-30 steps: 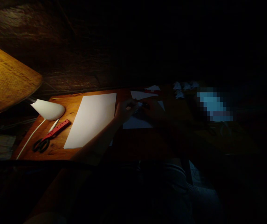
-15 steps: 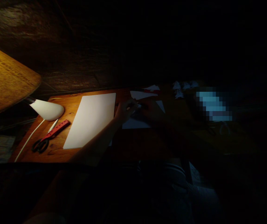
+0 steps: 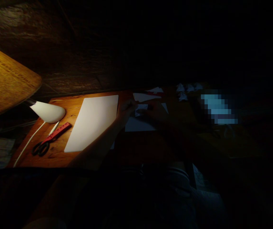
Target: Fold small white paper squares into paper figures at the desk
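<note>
A small piece of folded white paper (image 3: 141, 109) is between my two hands, its face turned toward me. My left hand (image 3: 127, 107) is closed at the paper's left edge. From the right, my right hand (image 3: 155, 112) grips it, with the thumb lying across its front; most of that hand is lost in the dark. Under the hands lies a white sheet of paper (image 3: 138, 125). To the left of my left forearm, a stack of white paper (image 3: 95, 124) is brightly lit.
A lamp with a white base (image 3: 49, 112) and yellow shade (image 3: 10, 82) stands at left, near pinking shears (image 3: 52, 136) in a red sheath and a white pen (image 3: 54, 128). Paper scraps (image 3: 147, 97) and several folded paper pieces (image 3: 181, 95) lie behind. A pixelated bright screen (image 3: 218, 108) is at right.
The folded paper has turned so that a wider, flatter face shows between my hands. My right thumb now lies across it. Both hands stay at nearly the same spot.
</note>
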The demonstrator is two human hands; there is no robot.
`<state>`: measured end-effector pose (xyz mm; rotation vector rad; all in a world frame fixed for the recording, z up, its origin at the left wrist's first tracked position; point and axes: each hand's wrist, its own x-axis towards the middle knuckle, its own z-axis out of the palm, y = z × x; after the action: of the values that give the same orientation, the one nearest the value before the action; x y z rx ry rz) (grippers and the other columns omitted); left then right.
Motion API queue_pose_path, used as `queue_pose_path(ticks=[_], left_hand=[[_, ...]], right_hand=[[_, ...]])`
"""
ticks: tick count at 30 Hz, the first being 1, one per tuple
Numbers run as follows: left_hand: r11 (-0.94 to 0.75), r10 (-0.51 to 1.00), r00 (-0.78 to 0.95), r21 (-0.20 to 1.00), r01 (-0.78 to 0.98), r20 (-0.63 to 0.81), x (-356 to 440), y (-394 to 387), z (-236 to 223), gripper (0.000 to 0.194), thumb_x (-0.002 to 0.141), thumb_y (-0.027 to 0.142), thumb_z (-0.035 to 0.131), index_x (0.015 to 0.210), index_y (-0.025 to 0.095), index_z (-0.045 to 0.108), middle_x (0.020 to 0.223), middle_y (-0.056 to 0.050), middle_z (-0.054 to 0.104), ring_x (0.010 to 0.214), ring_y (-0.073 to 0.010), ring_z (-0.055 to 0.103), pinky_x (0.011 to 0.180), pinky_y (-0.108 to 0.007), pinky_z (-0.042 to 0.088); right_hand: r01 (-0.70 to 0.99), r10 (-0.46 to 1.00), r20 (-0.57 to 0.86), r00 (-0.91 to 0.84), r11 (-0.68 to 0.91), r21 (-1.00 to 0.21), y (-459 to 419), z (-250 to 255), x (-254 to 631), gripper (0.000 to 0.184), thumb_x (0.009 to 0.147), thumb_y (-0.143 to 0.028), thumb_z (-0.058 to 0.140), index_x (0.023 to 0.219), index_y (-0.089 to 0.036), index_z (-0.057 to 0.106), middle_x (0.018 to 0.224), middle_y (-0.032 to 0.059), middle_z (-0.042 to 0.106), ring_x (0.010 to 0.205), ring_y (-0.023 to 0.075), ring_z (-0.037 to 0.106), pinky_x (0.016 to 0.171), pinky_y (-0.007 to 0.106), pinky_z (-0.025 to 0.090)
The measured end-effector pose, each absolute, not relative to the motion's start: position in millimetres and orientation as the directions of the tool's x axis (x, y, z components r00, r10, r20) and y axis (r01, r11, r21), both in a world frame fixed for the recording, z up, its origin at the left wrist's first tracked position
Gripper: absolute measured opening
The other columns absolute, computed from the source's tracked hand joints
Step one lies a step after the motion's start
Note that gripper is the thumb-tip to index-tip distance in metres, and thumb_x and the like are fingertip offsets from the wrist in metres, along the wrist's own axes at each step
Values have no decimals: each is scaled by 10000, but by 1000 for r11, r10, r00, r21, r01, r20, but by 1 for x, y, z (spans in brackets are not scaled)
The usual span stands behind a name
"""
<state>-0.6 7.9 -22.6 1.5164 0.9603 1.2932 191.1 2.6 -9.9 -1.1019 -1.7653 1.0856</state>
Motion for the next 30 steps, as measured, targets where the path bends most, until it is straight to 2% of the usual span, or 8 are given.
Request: queue_pose_path(ticks=[4, 9, 14, 19, 25, 30], left_hand=[[-325, 933, 183, 944, 57, 310, -1, 6, -23, 333, 846, 433, 735, 694, 219, 529, 638, 30, 487, 575, -116, 454, 528, -268, 355], [-331, 911, 275, 942, 45, 307, 1, 5, -22, 392, 824, 512, 764, 701, 216, 537, 618, 36, 472, 567, -113, 426, 521, -262, 329], [-332, 910, 277, 942, 43, 308, 1, 9, -24, 405, 800, 483, 775, 660, 212, 509, 610, 35, 468, 560, -108, 402, 534, -264, 331], [-331, 911, 272, 943, 31, 311, 0, 12, -30, 354, 807, 433, 767, 676, 212, 522, 614, 34, 467, 562, -108, 403, 542, -270, 332], [-349, 909, 251, 937, 22, 333, 2, 12, -30, 374, 797, 459, 777, 689, 215, 515, 649, 30, 497, 588, -111, 444, 552, -269, 371], [-379, 910, 197, 924, 42, 364, 4, 10, -27, 343, 792, 439, 767, 682, 213, 533, 664, 20, 524, 613, -118, 457, 562, -263, 372]], right_hand=[[271, 930, 153, -333, 250, -929, 5, -9, 193, 366, 786, -461, 839, 997, -163, 823, 806, 41, 744, 658, 149, 588, 600, 273, 441], [261, 949, 132, -287, 210, -942, 9, -9, 196, 294, 786, -433, 837, 916, -172, 803, 823, 53, 752, 715, 173, 630, 653, 293, 493], [263, 950, 120, -287, 199, -944, 9, -9, 196, 236, 812, -393, 831, 886, -172, 794, 793, 62, 732, 794, 211, 666, 729, 330, 527], [299, 956, 127, -265, 206, -932, 8, -7, 195, 233, 819, -381, 825, 874, -158, 787, 773, 59, 721, 779, 208, 654, 709, 318, 507], [328, 959, 174, -225, 243, -913, 5, -2, 195, 201, 792, -360, 823, 824, -177, 746, 800, 54, 735, 733, 190, 633, 646, 297, 459], [359, 962, 205, -181, 258, -897, 5, 0, 193, 344, 789, -505, 814, 741, -183, 702, 699, 23, 666, 675, 168, 579, 596, 282, 413]])
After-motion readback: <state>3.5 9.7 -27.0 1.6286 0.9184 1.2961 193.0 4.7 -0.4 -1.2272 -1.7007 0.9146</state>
